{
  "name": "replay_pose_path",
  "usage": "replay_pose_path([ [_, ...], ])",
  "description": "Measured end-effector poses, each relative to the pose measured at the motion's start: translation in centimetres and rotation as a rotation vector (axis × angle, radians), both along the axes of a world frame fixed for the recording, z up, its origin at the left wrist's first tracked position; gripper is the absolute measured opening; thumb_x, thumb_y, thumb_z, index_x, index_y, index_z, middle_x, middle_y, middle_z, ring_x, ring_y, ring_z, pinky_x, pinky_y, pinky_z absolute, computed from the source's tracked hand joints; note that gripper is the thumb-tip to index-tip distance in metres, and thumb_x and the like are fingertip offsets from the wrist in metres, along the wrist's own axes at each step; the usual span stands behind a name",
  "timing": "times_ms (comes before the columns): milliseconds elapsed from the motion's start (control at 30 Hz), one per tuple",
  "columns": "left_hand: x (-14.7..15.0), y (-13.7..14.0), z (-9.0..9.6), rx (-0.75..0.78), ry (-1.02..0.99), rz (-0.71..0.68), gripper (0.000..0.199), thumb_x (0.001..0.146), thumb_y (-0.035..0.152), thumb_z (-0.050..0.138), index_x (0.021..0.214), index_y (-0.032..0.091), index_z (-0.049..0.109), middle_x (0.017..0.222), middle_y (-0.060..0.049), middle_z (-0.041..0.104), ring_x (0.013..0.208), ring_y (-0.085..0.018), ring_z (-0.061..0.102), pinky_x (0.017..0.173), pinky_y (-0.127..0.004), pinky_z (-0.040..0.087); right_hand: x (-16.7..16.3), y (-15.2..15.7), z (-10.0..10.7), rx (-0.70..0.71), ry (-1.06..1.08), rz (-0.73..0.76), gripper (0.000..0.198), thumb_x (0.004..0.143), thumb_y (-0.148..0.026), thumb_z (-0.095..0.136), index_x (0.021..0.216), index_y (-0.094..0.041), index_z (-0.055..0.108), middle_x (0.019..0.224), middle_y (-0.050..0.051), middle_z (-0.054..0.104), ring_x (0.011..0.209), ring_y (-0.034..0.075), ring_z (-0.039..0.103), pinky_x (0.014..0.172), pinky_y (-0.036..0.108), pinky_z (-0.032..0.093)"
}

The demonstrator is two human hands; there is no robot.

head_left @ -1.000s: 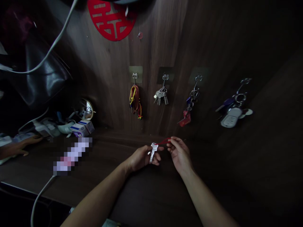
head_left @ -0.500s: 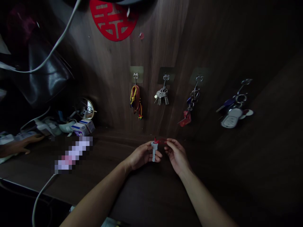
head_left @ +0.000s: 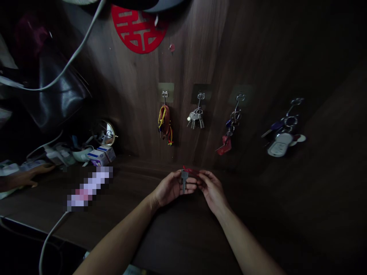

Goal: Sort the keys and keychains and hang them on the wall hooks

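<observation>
A silver key (head_left: 184, 181) lies against the fingers of my left hand (head_left: 170, 190), blade pointing down, the thumb close to its head. A thin red ribbon or cord (head_left: 191, 171) runs from the key's head to my right hand (head_left: 212, 190). The right thumb and fingertips pinch its other end. Both hands are held low in front of the wood panel, palms facing me. Whether the ribbon is knotted to the key is too small to make out.
Several hooks on the panel carry an orange-yellow braided cord (head_left: 164, 120), a key bunch (head_left: 196, 117), keys with a red tag (head_left: 225, 146) and keys with a grey fob (head_left: 281, 145). Leftward are boxes (head_left: 101, 155), a round mirror (head_left: 104, 132), a white cable (head_left: 51, 233) and another hand (head_left: 28, 177).
The key has shifted slightly left, and the left fingers behind it look more spread. My right hand has come a little closer to the left, still pinching the ribbon. The view has shifted slightly.
</observation>
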State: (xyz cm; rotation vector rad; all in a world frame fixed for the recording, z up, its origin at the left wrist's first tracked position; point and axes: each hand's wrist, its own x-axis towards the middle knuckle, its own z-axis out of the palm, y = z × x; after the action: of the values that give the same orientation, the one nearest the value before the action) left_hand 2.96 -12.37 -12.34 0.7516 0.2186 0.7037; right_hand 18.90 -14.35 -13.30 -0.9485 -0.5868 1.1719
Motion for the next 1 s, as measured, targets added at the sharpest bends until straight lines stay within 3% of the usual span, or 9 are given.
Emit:
replay_pose_path([
  [267,0.2,0.0,-0.4,-0.015,0.147,0.146,0.031,0.082,0.042,0.054,0.079,0.011,0.058,0.074,-0.008,0.067,0.066,-0.016,0.063,0.072,-0.031,0.047,-0.4,-0.2,-0.2,0.042,-0.054,0.054,0.024,0.055,-0.027,0.078,0.073,-0.019,0.064,0.063,-0.005,0.062,0.049,0.006,0.053,0.044,0.015,0.039],
  [600,-0.3,0.7,0.1,0.075,0.120,0.330,0.022,0.073,0.031,0.068,0.078,0.012,0.058,0.067,0.001,0.056,0.050,-0.004,0.043,0.052,-0.017,0.040,-0.3,0.1,-0.5,0.040,-0.141,0.059,0.028,0.056,-0.031,0.076,0.077,-0.018,0.061,0.068,-0.002,0.063,0.049,0.007,0.053,0.042,0.016,0.035],
  [800,-0.7,0.9,1.5,0.149,0.064,0.472,0.020,0.074,0.030,0.067,0.083,0.015,0.056,0.067,0.003,0.053,0.051,-0.003,0.041,0.050,-0.015,0.036,-0.5,0.9,-1.7,0.025,-0.411,0.044,0.023,0.058,-0.032,0.070,0.073,-0.017,0.060,0.058,-0.004,0.057,0.044,0.008,0.051,0.041,0.018,0.035],
  [1000,-1.7,1.7,4.3,0.267,0.017,0.586,0.020,0.074,0.028,0.067,0.084,0.015,0.056,0.069,0.003,0.054,0.050,-0.002,0.039,0.046,-0.013,0.030,-0.6,1.1,-2.2,0.043,-0.508,0.102,0.021,0.061,-0.034,0.066,0.073,-0.018,0.059,0.060,-0.004,0.056,0.045,0.009,0.050,0.044,0.020,0.035],
])
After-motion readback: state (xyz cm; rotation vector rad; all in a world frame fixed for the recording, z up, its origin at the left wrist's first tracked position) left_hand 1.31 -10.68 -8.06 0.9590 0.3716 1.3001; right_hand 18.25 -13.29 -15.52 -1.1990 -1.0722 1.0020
